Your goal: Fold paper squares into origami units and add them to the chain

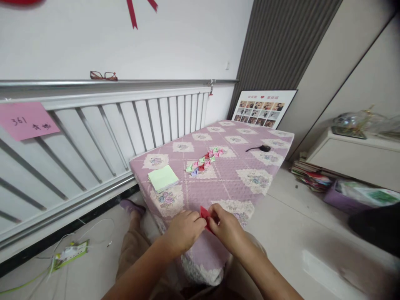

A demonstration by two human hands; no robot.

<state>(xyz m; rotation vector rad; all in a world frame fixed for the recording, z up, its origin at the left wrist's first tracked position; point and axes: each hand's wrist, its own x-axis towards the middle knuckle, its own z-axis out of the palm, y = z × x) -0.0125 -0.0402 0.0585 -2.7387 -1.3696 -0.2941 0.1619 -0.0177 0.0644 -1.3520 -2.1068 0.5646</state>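
A folded piece of red paper is pinched between my two hands above the near end of the cloth-covered table. My left hand grips its left side, fingers curled. On the other side, my right hand holds it between thumb and fingers; part of the paper is hidden behind the fingers. Beyond my left hand lies a stack of pale green square paper. Farther off, several small folded paper figures in red, pink, green and lilac stand in slanting rows.
The table wears a purple floral cloth. A small black object with a strap lies at its right. A white radiator runs along the left, with glasses above it. A power strip with cables is on the floor.
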